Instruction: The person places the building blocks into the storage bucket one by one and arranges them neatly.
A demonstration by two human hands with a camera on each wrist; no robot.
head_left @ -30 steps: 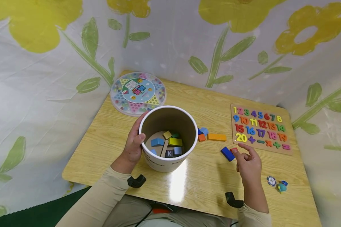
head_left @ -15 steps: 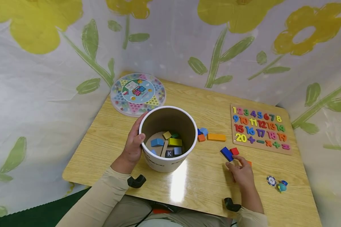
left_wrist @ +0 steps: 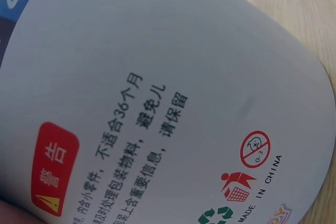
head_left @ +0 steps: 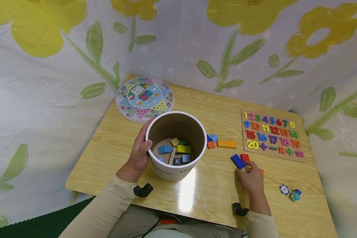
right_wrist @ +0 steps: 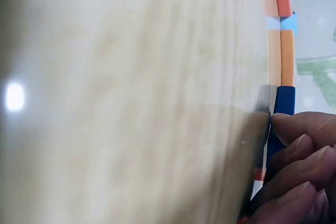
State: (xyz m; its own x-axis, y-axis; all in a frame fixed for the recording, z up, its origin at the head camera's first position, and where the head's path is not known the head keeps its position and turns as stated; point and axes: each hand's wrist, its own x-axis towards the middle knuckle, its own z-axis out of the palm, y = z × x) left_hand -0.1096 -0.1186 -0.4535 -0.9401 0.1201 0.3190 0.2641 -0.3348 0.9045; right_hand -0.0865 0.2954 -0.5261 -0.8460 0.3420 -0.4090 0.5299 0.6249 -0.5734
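Observation:
In the head view my left hand [head_left: 138, 158] grips a white round bucket [head_left: 166, 173], thumb over its rim and fingers along the outside. Several blocks lie inside, among them a yellow block [head_left: 183, 149], a blue block [head_left: 165, 149] and a black cube with a K [head_left: 177, 161]. The left wrist view is filled by the bucket's printed wall [left_wrist: 173, 40]. My right hand [head_left: 252, 180] has its thumb and fingers curled around the near end of a dark blue block [head_left: 237, 161] on the table; part of the grasp is hidden. A red block [head_left: 245, 157] lies beside it.
Beyond the bucket lie an orange block [head_left: 227, 144], an orange-red block [head_left: 211, 144] and a light blue block [head_left: 214, 137]. A number board [head_left: 270, 158], a round marble game [head_left: 144, 99], a poker chip [head_left: 284, 189] and a small teal toy [head_left: 295, 197] also rest on the table.
My right hand has left the red block, which now lies beside the dark blue one, and has moved left and down to the dark blue block. The left hand and bucket stay put.

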